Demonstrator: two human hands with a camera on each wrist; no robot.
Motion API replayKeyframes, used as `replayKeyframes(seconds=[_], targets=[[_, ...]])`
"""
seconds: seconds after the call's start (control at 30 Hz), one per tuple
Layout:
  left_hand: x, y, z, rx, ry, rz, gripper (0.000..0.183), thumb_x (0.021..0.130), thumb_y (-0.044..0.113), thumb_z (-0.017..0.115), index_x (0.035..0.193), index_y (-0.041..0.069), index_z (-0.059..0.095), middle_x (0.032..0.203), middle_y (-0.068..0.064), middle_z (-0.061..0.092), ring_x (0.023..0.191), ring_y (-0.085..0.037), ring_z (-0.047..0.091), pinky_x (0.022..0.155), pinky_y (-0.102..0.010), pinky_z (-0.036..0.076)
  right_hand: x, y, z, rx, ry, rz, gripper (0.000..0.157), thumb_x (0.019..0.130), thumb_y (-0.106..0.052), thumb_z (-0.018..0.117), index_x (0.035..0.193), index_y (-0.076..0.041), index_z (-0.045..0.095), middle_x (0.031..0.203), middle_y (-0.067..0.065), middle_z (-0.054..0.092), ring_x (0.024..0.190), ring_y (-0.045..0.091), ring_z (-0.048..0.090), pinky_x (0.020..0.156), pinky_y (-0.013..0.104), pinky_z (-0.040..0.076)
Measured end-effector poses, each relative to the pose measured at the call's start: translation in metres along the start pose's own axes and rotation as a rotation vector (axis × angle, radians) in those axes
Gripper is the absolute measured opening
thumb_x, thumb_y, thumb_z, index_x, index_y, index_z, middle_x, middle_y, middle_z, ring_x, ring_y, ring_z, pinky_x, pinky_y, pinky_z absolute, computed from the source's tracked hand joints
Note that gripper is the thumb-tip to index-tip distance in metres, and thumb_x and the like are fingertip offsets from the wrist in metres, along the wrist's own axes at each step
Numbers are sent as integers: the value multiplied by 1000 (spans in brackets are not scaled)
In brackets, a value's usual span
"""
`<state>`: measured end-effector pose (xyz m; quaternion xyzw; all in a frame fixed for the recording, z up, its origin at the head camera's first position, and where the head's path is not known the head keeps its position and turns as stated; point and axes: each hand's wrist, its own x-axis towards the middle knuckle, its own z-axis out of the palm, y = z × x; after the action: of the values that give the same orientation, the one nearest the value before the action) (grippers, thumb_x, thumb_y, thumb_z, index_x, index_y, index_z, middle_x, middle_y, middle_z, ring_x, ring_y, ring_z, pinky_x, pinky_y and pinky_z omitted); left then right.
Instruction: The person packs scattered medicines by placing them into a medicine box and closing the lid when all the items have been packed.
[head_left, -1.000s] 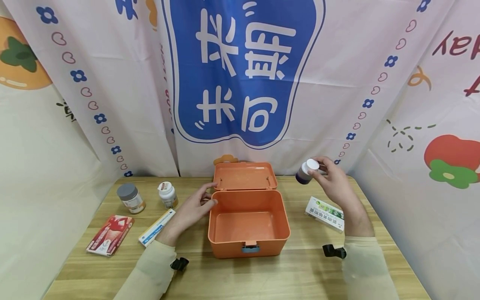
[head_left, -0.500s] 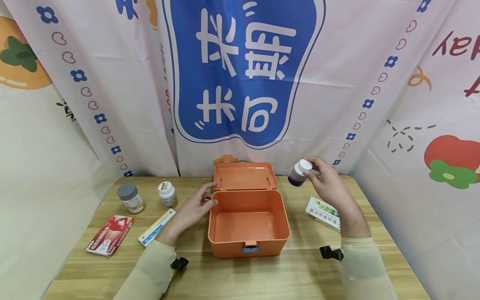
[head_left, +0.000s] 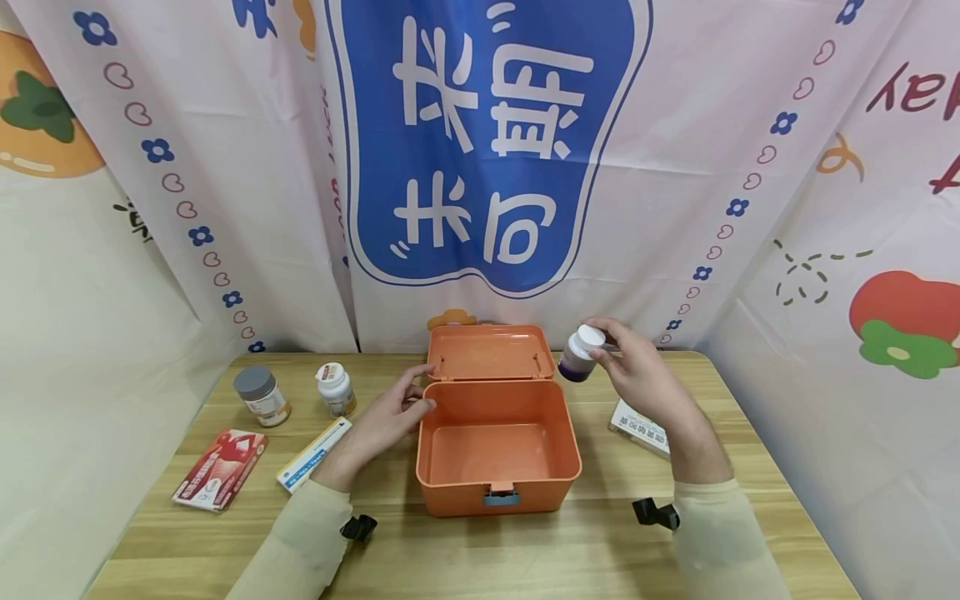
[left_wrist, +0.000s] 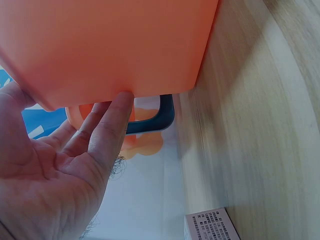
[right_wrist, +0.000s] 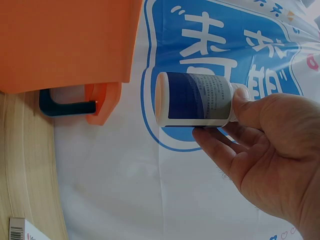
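Note:
An orange lidded box stands on the table with its lid folded back; its inside shows bare. At its rear left corner, my left hand holds on, thumb at the rim and fingers reaching round behind the wall. My right hand grips a white pill bottle with a purple-blue label by its white cap end. The bottle is raised and tilted just right of the lid. In the right wrist view its base points toward the box and its label shows small print.
Left of the box are a grey-capped jar, a white pill bottle, a red carton and a blue-white carton. A white-green carton lies under my right forearm. A printed curtain hangs behind the table.
My right hand has carried the pill bottle leftward, closer to the open lid and slightly lower. The left hand and the box have stayed put.

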<state>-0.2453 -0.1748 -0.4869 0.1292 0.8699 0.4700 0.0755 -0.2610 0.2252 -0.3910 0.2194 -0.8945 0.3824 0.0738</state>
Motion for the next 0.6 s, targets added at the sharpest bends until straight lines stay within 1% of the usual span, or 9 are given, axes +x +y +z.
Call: replayKeyframes(seconds=[0.2, 0.37, 0.47, 0.6], targets=[[0, 0, 0, -11, -3, -5, 61, 106, 30, 60, 162, 29, 36, 134, -11, 69, 118, -26, 69, 90, -32, 58, 0, -9, 7, -15, -15, -51, 40, 103, -6, 63, 143, -3, 56, 139, 19, 65, 132, 36, 64, 107, 50, 58], [0, 1, 0, -32, -11, -14, 61, 106, 30, 60, 162, 30, 36, 134, -12, 68, 115, -25, 70, 87, -35, 61, -2, -16, 12, -72, -12, -84, 39, 102, -8, 66, 140, -6, 59, 135, 15, 69, 129, 32, 65, 109, 50, 56], [0, 0, 0, -31, -12, -12, 61, 106, 31, 60, 162, 30, 36, 134, -12, 68, 115, -24, 70, 87, -34, 61, -3, -19, 15, -84, -21, -94, 39, 102, -8, 66, 140, -7, 59, 133, 13, 69, 126, 30, 65, 109, 51, 56], [0, 0, 0, -17, -10, -5, 61, 106, 32, 60, 162, 29, 36, 133, -11, 68, 116, -24, 69, 88, -31, 58, -5, -23, 18, -88, -45, -87, 38, 102, -9, 66, 139, -10, 59, 131, 9, 69, 121, 25, 65, 107, 49, 57]])
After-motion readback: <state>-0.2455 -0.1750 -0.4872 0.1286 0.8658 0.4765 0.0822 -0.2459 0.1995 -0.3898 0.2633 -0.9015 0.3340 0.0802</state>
